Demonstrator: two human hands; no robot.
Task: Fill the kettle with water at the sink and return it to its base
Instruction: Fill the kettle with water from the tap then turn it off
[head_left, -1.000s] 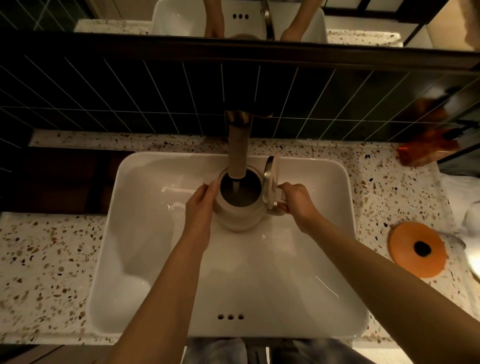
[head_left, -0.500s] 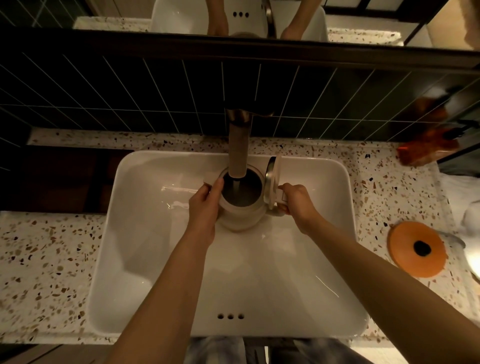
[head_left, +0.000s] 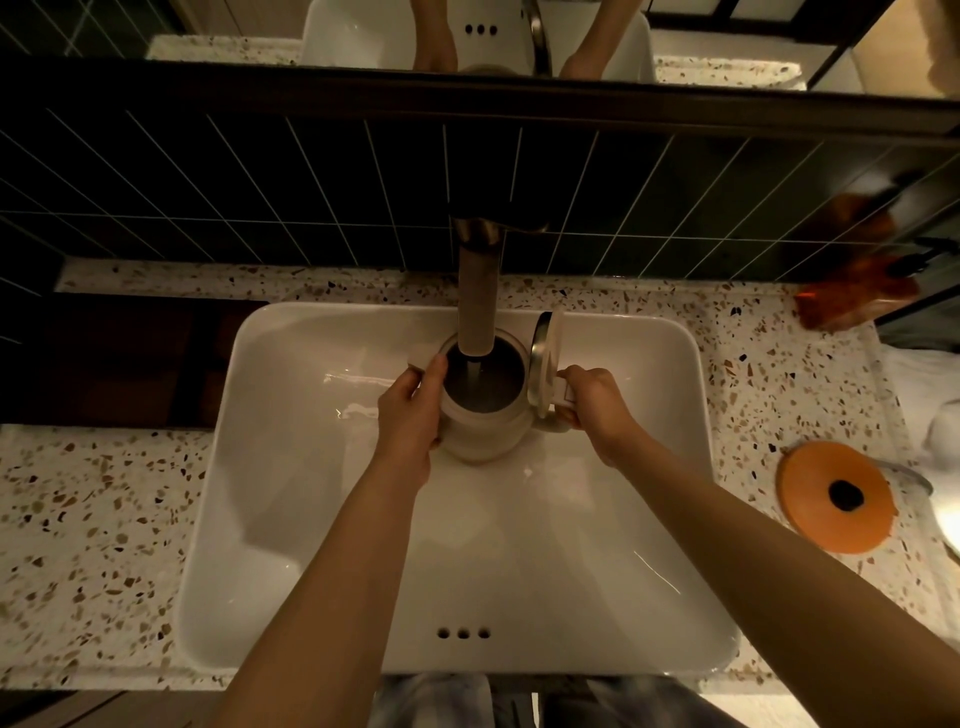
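Cream kettle (head_left: 485, 441), white sink (head_left: 291, 467)

Kettle (head_left: 480, 415) in sink (head_left: 291, 467), under faucet (head_left: 478, 306)

A home bathroom is showing here: a white basin (head_left: 291, 519) is sitting in a speckled terrazzo table (head_left: 88, 519), dark wall tiles (head_left: 260, 197) and a mirror (head_left: 727, 41) are filling the upper frame.

Pale, round kettle (head_left: 483, 415), upright inside white sink (head_left: 311, 467), mouth directly under faucet (head_left: 477, 306). Lid (head_left: 543, 364) flipped up on right side. Gripped between fingers (head_left: 434, 374) at left wall and fingers (head_left: 574, 376) around handle.
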